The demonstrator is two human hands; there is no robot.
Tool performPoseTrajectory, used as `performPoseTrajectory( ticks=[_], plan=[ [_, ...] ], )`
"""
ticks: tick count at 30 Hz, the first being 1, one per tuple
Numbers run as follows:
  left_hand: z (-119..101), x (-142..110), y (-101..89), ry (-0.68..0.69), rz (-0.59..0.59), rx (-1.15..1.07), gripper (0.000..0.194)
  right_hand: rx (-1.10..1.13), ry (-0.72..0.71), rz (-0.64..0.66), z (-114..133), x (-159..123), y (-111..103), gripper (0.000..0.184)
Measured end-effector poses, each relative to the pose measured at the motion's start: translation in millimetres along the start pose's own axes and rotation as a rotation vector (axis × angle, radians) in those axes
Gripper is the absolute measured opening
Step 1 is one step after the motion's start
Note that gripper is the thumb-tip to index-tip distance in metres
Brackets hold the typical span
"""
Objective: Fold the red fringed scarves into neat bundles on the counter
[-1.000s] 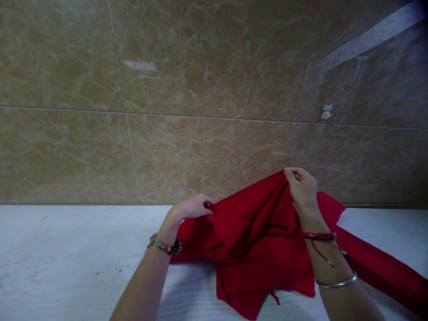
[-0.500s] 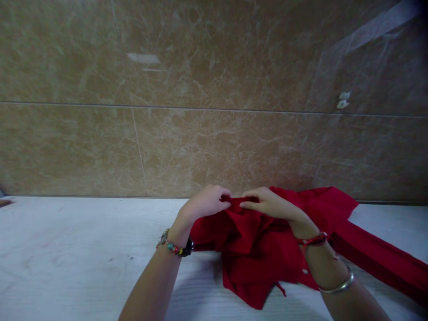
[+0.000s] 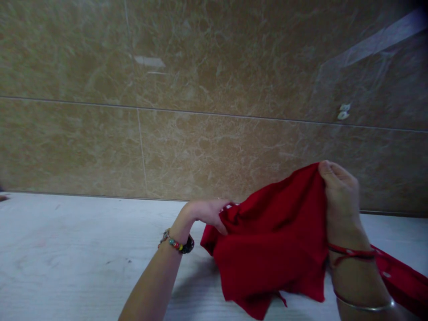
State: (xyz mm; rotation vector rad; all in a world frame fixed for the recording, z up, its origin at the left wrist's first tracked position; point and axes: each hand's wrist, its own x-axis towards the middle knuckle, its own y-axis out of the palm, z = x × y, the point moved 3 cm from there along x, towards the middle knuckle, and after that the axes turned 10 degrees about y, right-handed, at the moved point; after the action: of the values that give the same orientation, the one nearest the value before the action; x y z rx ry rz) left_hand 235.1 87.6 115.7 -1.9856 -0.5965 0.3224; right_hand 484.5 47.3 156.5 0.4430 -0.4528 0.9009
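Note:
A red cloth garment (image 3: 274, 249) lies partly on the white table, its upper part lifted and spread between my hands. My right hand (image 3: 341, 187) pinches a corner of the cloth, raised in front of the wall. Lower and to the left, my left hand (image 3: 210, 214) is closed on another edge, with its fingers partly behind the fabric. A white patterned bit shows beside those fingers. Beyond my right wrist, a red strip with a white button (image 3: 386, 274) runs off to the right.
The white wood-grain table (image 3: 73, 258) meets a brown marble-tiled wall (image 3: 200, 147) at its back edge. A small pale fitting (image 3: 343, 111) sits on the wall at the right. Something brown (image 3: 4, 197) shows at the far left edge.
My right hand has moved right and up, pulling a corner of the red garment away from my left hand. The cloth has gone from bunched to stretched out.

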Motion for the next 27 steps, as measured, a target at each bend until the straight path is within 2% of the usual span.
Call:
performPoseTrajectory(
  ticks=[2, 4, 6, 8, 10, 14, 16, 18, 20, 21, 25, 27],
  plan=[
    [-13.3, 7.3, 6.2, 0.139, -0.050, -0.140, 0.069, -0.095, 0.024, 0.122, -1.2, -4.1, 8.6, 0.021],
    [-22.2, 17.0, 13.9, 0.220, -0.093, -0.246, 0.052, -0.089, 0.038, 0.236, -2.8, -11.5, 22.2, 0.023],
    [-22.5, 25.7, 20.0, 0.234, -0.121, -0.291, 0.040, -0.076, 0.043, 0.314, -4.8, -17.3, 34.9, 0.024],
    [-12.7, 30.7, 21.5, 0.176, -0.141, -0.288, 0.034, -0.088, 0.046, 0.331, -7.6, -17.2, 40.6, 0.024],
    [3.5, 31.5, 16.8, 0.108, -0.185, -0.252, 0.031, -0.088, 0.035, 0.224, -10.6, -10.0, 33.8, 0.023],
    [30.5, 27.8, 5.4, -0.018, -0.319, -0.047, 0.027, -0.048, 0.005, -0.134, -21.6, 12.6, -4.3, 0.023],
    [31.4, 28.2, 7.1, -0.045, -0.357, 0.028, 0.027, -0.139, -0.023, -0.128, -31.1, 23.5, -16.4, 0.025],
    [23.7, 30.9, 11.7, -0.010, -0.398, 0.037, 0.028, -0.419, -0.107, 0.052, -40.0, 29.6, -13.8, 0.023],
    [12.9, 33.5, 15.4, 0.040, -0.433, 0.020, 0.029, -0.684, -0.216, 0.298, -46.0, 24.9, 0.3, 0.025],
    [8.3, 33.9, 16.0, 0.052, -0.445, 0.013, 0.030, -0.747, -0.265, 0.417, -46.4, 18.2, 9.7, 0.028],
    [-2.6, 28.9, 10.7, 0.068, -0.465, -0.008, 0.029, -0.685, -0.376, 0.857, -34.2, -25.3, 52.0, 0.043],
    [-5.5, 24.5, 5.6, 0.094, -0.455, -0.024, 0.028, -0.674, -0.347, 0.962, -29.0, -41.3, 66.6, 0.040]
  ],
)
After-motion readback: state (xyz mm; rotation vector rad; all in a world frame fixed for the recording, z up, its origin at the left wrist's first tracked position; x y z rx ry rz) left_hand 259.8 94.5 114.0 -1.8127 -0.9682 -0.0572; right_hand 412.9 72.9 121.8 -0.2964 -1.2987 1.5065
